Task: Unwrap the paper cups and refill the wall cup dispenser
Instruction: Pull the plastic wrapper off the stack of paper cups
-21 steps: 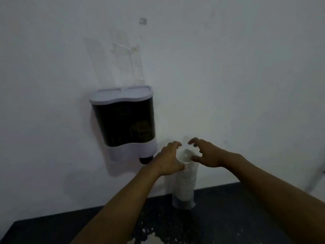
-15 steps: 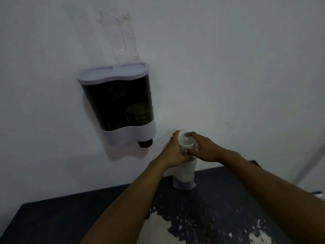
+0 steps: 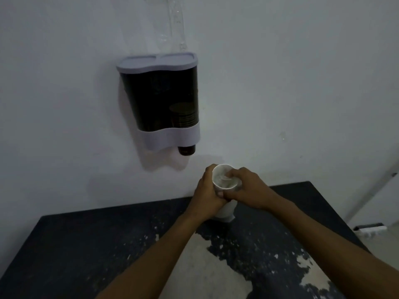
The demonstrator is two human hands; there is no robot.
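Both hands grip one wrapped stack of paper cups [image 3: 224, 192] standing upright on the dark table [image 3: 90, 240], below and right of the wall dispenser [image 3: 159, 100]. Left hand [image 3: 206, 196] is wrapped around the stack; right hand [image 3: 246, 190] pinches the top wrap. Judged light, thin-walled and crushable: hold mid-stack, gently.

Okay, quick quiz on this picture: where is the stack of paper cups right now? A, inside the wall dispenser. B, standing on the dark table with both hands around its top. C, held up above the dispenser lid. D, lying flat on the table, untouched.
B: the cup stack stands upright on the table, with the left hand and right hand wrapped around its top, below and right of the dispenser.
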